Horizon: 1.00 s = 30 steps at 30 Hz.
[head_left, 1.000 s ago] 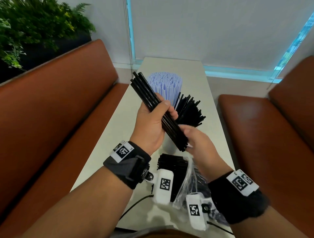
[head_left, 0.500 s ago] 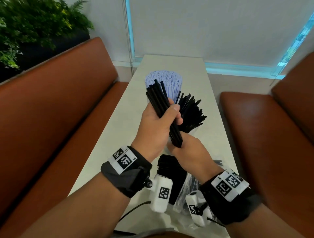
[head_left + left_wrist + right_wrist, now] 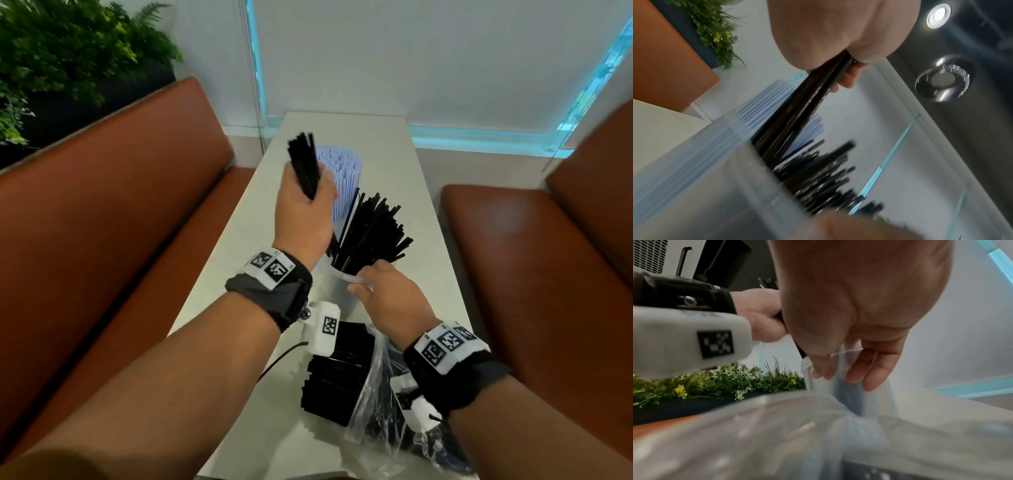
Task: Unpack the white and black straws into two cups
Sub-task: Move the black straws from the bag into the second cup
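The left hand [image 3: 301, 219] grips a bundle of black straws [image 3: 305, 164], its lower ends entering the clear cup [image 3: 337, 294] just in front of the white straws [image 3: 344, 171]. The right hand [image 3: 390, 301] pinches that cup's rim, and a plastic bag [image 3: 373, 411] lies nearer than the cup.

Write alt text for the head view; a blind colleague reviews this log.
The left hand grips a bundle of black straws over the cup of black straws, which the right hand steadies. The white straws stand behind.
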Each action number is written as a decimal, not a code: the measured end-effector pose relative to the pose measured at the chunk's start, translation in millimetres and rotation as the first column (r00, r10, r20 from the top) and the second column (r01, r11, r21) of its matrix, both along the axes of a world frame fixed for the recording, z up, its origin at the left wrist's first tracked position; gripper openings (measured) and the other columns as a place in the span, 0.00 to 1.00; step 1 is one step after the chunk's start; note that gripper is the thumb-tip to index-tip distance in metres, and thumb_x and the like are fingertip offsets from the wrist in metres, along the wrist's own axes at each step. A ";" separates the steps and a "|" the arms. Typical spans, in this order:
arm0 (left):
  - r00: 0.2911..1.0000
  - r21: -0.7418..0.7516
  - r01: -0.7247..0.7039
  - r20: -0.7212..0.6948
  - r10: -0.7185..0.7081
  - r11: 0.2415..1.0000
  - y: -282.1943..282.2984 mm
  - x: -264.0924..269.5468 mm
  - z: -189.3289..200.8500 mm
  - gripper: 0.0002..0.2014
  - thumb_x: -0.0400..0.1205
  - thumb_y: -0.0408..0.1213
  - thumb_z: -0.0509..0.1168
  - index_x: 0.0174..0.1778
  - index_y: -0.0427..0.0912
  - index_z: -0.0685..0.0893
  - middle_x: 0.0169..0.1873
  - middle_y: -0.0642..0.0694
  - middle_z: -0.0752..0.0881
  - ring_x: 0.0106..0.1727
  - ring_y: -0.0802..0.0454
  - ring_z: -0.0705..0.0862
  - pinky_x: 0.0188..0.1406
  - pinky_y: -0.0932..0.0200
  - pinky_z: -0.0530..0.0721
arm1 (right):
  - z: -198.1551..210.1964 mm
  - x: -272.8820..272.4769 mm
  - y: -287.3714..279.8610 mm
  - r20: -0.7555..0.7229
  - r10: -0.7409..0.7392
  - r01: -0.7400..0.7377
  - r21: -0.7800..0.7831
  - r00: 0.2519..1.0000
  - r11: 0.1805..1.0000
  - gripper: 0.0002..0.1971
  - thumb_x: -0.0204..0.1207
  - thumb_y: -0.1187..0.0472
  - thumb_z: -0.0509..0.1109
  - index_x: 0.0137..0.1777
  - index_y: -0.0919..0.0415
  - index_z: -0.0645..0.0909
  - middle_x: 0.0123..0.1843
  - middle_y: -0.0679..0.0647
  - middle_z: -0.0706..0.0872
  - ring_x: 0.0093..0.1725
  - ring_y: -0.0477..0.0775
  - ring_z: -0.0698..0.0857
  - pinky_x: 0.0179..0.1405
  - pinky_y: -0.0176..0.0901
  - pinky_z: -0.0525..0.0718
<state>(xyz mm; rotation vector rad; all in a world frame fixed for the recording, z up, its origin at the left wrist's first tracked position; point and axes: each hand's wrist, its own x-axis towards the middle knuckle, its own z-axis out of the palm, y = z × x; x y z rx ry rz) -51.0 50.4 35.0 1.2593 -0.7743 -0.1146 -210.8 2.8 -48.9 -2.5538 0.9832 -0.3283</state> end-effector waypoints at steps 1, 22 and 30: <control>0.999 0.086 0.022 0.040 -0.026 0.996 -4.8 0.1 -9.9 0.02 0.84 0.41 0.66 0.48 0.50 0.78 0.37 0.47 0.86 0.39 0.47 0.88 0.47 0.46 0.87 | -1.1 1.7 -1.7 0.006 0.001 -0.001 0.000 1.000 1.000 0.13 0.86 0.47 0.64 0.47 0.56 0.78 0.44 0.45 0.73 0.38 0.53 0.79 0.35 0.46 0.71; 0.877 0.725 0.111 0.251 -0.410 0.680 7.1 16.4 -46.7 0.35 0.79 0.56 0.72 0.80 0.48 0.71 0.72 0.49 0.72 0.76 0.52 0.71 0.75 0.57 0.69 | -1.7 6.5 -4.7 0.002 0.027 -0.027 0.018 1.000 0.999 0.16 0.86 0.49 0.65 0.67 0.57 0.81 0.59 0.52 0.79 0.51 0.55 0.84 0.46 0.45 0.80; 0.990 0.496 -0.003 0.123 -0.067 0.868 81.7 12.5 -80.9 0.07 0.85 0.44 0.68 0.58 0.54 0.85 0.47 0.53 0.86 0.47 0.62 0.84 0.51 0.68 0.82 | 3.4 -18.9 1.2 0.241 0.058 -0.053 -0.027 0.969 0.998 0.08 0.83 0.55 0.65 0.59 0.45 0.81 0.55 0.36 0.75 0.38 0.41 0.81 0.38 0.34 0.76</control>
